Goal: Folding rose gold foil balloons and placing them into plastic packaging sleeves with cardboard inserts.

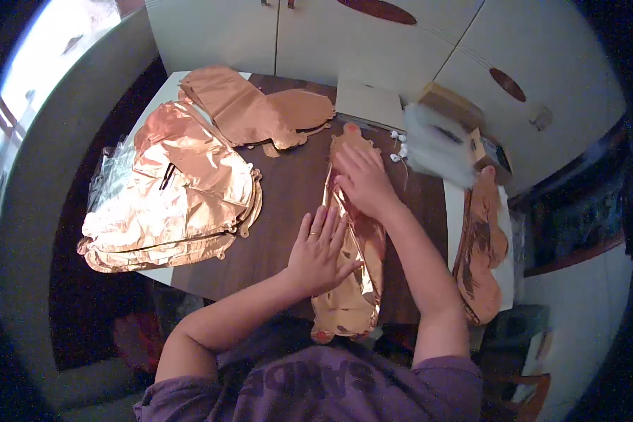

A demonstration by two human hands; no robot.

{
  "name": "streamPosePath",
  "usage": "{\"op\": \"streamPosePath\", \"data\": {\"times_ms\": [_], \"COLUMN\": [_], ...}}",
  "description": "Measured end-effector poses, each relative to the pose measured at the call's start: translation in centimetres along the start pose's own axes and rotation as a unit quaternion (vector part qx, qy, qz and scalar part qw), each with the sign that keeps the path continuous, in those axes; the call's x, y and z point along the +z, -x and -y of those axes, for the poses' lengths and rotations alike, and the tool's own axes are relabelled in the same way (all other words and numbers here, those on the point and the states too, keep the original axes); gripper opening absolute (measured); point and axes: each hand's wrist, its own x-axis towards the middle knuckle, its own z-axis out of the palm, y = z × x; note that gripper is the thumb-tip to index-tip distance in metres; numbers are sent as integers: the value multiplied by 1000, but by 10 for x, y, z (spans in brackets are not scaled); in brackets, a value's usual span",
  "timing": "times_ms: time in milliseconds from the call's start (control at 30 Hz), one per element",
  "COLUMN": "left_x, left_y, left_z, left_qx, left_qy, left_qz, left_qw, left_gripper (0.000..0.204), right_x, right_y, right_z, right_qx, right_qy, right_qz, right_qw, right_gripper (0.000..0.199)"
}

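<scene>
A long, flat rose-gold foil balloon [362, 281] lies lengthwise on the dark wooden table [288, 190] in front of me. My left hand [320, 250] rests flat on its lower left side, fingers spread, a ring on one finger. My right hand [362, 179] presses flat on its upper part, fingers pointing away from me. Neither hand grips anything.
A pile of flattened rose-gold foil balloons [172, 197] lies at the left, more foil balloons [260, 105] at the back. Another foil balloon [480, 246] hangs over the right edge. A cardboard sheet [369, 102], clear plastic wrap [436, 148] and small boxes [485, 151] sit at the back right.
</scene>
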Motion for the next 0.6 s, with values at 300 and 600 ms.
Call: {"op": "streamPosePath", "data": {"times_ms": [300,600], "left_x": [1,-1], "left_y": [0,2], "left_z": [1,0], "left_qx": [4,5], "left_qy": [-5,-7], "left_qz": [19,27], "left_qw": [1000,1000], "left_gripper": [87,86], "right_x": [3,-5], "right_y": [-12,-66], "right_z": [-2,-19], "right_qx": [-72,-179], "right_qy": [34,88], "right_qz": [160,151], "right_qw": [984,968], "right_gripper": [27,30]}}
